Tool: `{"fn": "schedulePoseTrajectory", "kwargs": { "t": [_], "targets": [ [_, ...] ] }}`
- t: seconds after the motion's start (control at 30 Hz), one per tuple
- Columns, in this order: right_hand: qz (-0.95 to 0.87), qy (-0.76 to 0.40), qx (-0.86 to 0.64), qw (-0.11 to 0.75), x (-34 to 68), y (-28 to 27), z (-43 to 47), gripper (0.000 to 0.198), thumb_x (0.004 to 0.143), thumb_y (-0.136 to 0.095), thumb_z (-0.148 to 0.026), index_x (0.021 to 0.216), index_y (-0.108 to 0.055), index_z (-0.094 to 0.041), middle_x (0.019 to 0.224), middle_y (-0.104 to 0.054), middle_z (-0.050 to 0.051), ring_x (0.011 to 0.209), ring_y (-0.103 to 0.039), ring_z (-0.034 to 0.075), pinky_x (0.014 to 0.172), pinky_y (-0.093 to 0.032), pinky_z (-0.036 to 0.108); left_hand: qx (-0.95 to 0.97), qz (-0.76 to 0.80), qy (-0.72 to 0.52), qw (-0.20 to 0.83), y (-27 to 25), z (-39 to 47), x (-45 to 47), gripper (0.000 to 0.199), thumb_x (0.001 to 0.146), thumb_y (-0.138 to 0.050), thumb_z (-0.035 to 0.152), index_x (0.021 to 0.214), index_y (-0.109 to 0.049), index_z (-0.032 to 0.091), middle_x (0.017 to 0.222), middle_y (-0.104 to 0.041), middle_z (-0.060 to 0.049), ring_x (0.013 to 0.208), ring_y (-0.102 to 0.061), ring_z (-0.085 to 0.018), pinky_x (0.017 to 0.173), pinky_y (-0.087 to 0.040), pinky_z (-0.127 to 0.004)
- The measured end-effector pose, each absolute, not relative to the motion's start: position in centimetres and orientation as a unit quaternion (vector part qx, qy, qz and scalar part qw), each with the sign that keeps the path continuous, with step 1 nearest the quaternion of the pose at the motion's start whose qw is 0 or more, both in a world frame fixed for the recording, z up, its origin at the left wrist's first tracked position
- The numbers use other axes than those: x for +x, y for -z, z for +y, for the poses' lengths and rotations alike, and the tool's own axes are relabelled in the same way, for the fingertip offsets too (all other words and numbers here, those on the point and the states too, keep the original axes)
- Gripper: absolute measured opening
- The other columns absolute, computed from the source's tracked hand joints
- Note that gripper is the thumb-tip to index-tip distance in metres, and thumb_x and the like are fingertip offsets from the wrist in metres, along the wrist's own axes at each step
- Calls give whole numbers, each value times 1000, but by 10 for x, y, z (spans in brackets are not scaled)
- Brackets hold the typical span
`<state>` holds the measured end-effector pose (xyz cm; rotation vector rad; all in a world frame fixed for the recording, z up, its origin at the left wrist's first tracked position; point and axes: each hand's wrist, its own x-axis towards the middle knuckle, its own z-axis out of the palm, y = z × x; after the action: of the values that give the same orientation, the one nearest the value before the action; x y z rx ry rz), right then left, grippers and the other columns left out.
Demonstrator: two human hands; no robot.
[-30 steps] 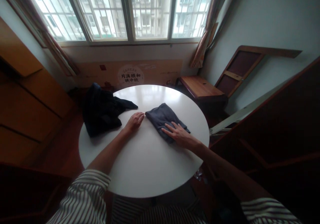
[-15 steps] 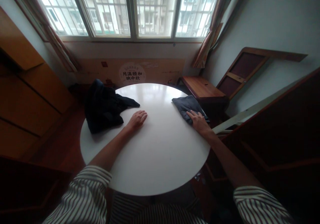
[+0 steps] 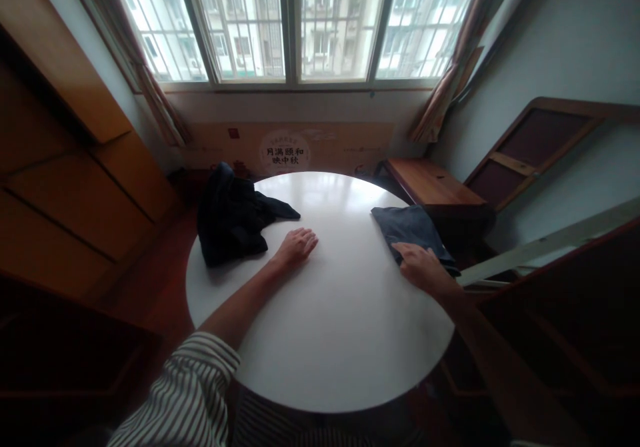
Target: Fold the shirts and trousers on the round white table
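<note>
A folded dark grey garment [image 3: 413, 224] lies near the right edge of the round white table [image 3: 345, 340]. My right hand [image 3: 420, 267] is at its near edge, a finger pointing left over the cloth; the other fingers are partly hidden, and I cannot see any cloth held in them. My left hand [image 3: 297, 246] rests palm down on the tabletop, fingers lying forward, holding nothing. To its left, a crumpled black garment [image 3: 233, 224] is heaped at the table's left edge, one part stretching toward the middle. The left hand and the black garment are apart.
Behind the table stand a long printed cardboard box [image 3: 345, 140] under the window and a wooden stool-like piece [image 3: 430, 180]. A framed panel [image 3: 530, 140] leans on the right wall. Wooden cabinets [image 3: 60, 194] line the left side.
My right hand has drawn back toward the garment's near edge, its fingers less spread than before. The view has shifted left. My left hand and the black garment stay in place on the table.
</note>
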<state>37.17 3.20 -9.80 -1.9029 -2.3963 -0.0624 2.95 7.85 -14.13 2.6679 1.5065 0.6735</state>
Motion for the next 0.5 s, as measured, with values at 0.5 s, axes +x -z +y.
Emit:
{"fn": "schedulePoseTrajectory", "kwargs": {
  "t": [0.5],
  "targets": [
    [-817,59,-563,113,318,146,75,45,98,-34,-28,135,-56,-13,146,-52,16,136,-44,32,115,-24,60,531,744,-392,-104,71,72,-125,35,96,-59,35,123,-59,13,122,-61,-11,106,-62,-24,90,-53,-44]
  ]
}}
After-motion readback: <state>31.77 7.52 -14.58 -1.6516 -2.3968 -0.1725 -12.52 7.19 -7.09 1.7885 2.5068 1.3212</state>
